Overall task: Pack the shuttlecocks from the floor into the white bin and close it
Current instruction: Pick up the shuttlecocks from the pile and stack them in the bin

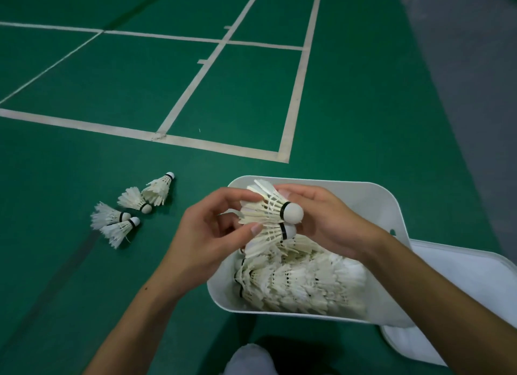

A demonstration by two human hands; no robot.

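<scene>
A: I see the green court floor (84, 156), the white bin (375, 204) half full of shuttlecocks, its lid (461, 285) lying off at the right.

B: And my hands?

A: Both are over the bin. My right hand (330, 223) curls round two stacked shuttlecocks (265, 215) near the corks; my left hand (212, 232) pinches their feathers. Their long axis runs left to right, corks rightward.

B: Next?

A: Four loose shuttlecocks (131, 209) lie on the floor left of the bin, so I judge my left grip nearer.
</scene>
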